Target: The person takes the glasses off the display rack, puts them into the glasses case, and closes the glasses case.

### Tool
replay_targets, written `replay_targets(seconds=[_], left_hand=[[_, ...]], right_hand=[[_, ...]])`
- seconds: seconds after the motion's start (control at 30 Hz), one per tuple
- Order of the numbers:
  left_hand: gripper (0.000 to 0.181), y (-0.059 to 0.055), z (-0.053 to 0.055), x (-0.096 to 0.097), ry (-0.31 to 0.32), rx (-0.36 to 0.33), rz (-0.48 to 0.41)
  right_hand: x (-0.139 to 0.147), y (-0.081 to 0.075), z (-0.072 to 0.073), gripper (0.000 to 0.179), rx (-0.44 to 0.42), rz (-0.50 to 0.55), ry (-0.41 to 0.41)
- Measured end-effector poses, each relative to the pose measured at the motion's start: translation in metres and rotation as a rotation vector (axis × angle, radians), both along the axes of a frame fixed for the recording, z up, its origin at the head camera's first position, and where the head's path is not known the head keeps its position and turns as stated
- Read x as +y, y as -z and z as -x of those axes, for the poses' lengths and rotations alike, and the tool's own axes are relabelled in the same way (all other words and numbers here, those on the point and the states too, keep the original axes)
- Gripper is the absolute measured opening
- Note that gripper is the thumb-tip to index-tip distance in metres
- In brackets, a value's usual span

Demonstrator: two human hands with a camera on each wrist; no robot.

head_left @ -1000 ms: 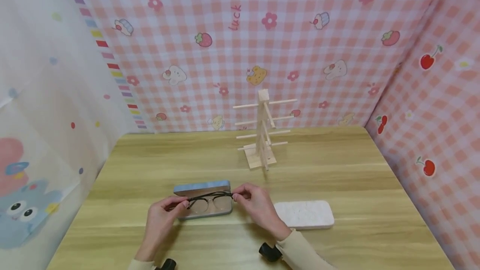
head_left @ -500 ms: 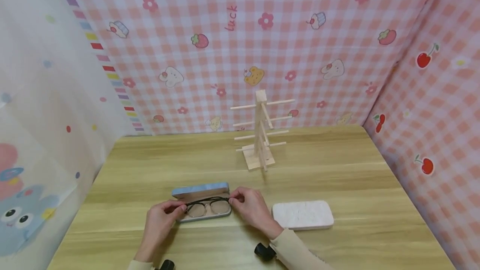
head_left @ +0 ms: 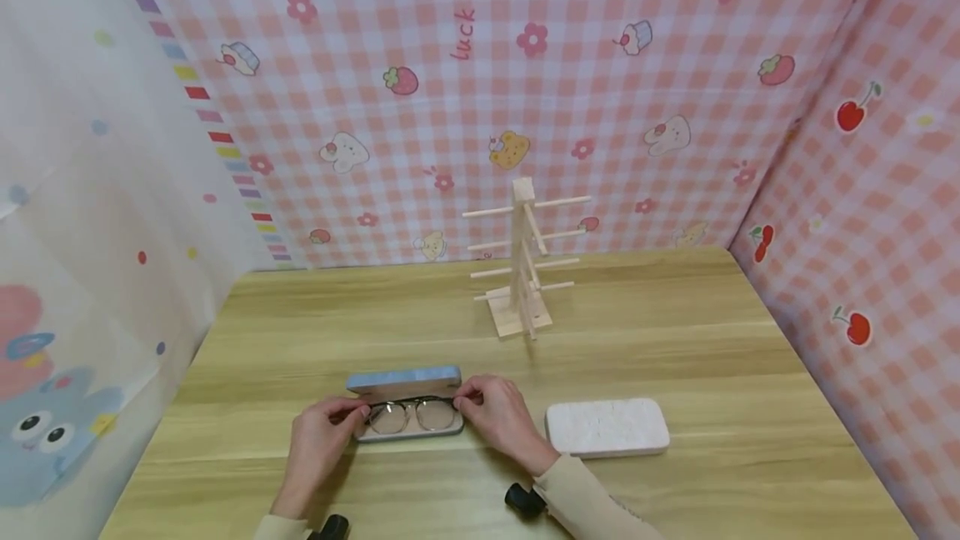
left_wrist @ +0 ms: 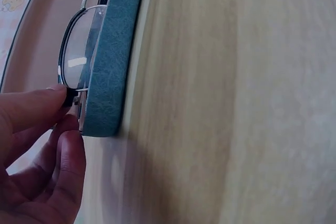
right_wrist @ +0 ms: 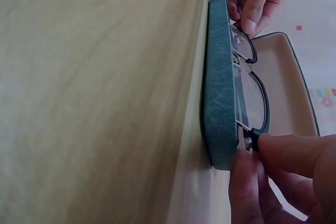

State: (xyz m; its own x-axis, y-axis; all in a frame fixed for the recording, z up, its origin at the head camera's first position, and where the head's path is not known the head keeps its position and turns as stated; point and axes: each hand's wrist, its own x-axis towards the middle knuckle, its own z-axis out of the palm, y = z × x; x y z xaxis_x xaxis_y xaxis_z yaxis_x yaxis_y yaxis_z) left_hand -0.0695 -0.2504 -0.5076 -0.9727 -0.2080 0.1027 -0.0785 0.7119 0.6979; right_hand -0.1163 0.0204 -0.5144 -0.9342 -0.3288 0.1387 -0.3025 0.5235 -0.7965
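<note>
Black-browed eyeglasses (head_left: 412,416) with thin metal lower rims lie within the bottom half of an open glasses case (head_left: 408,436). The case has a blue-green outside and a beige lining, and its lid (head_left: 405,377) stands raised at the back. My left hand (head_left: 322,440) pinches the left end of the frame at the hinge. At the opposite hinge, my right hand (head_left: 498,415) pinches the frame between thumb and fingers. Both wrist views show the thumbs on the black end pieces, with fingers against the case's ends. The temples are largely hidden behind the front.
A white case (head_left: 607,427) lies closed to the right of my right hand. Farther back stands a wooden rack (head_left: 520,265) with several pegs sticking out sideways and forward. Patterned cloth (head_left: 480,90) walls the wooden table (head_left: 300,323) at the back and sides.
The eyeglasses have gone down into the case, their front now more level and facing up. Both hands moved with them, still pinching the ends; the right hand shifted slightly left.
</note>
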Motion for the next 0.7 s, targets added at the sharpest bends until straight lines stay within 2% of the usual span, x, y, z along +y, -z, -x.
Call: replay_targets(seconds=[0.17, 0.3, 0.37, 0.47, 0.53, 0.6, 0.7], left_hand=[[0.009, 0.0, 0.0, -0.001, -0.007, 0.0, 0.025], [0.01, 0.001, 0.0, -0.005, 0.01, -0.003, 0.023], [0.01, 0.0, -0.001, -0.007, 0.018, -0.006, 0.021], [0.01, -0.002, -0.002, -0.013, -0.016, -0.013, 0.007], [0.013, -0.004, -0.001, -0.017, -0.053, -0.026, -0.045], [0.022, -0.006, 0.002, -0.02, -0.075, -0.042, -0.144], [0.043, -0.01, 0.008, -0.023, -0.04, -0.084, -0.34]], right_hand=[[-0.001, 0.003, 0.001, 0.008, 0.03, -0.055, -0.016], [0.001, 0.002, 0.001, 0.012, 0.029, -0.06, -0.025], [0.003, 0.0, 0.001, 0.012, 0.027, -0.05, -0.011], [0.008, -0.003, 0.001, 0.013, 0.007, -0.022, 0.056], [0.011, -0.007, 0.002, 0.014, -0.012, 0.008, 0.117], [0.013, -0.01, 0.004, 0.015, -0.04, 0.061, 0.155], [0.011, -0.012, 0.007, 0.026, -0.071, 0.112, 0.124]])
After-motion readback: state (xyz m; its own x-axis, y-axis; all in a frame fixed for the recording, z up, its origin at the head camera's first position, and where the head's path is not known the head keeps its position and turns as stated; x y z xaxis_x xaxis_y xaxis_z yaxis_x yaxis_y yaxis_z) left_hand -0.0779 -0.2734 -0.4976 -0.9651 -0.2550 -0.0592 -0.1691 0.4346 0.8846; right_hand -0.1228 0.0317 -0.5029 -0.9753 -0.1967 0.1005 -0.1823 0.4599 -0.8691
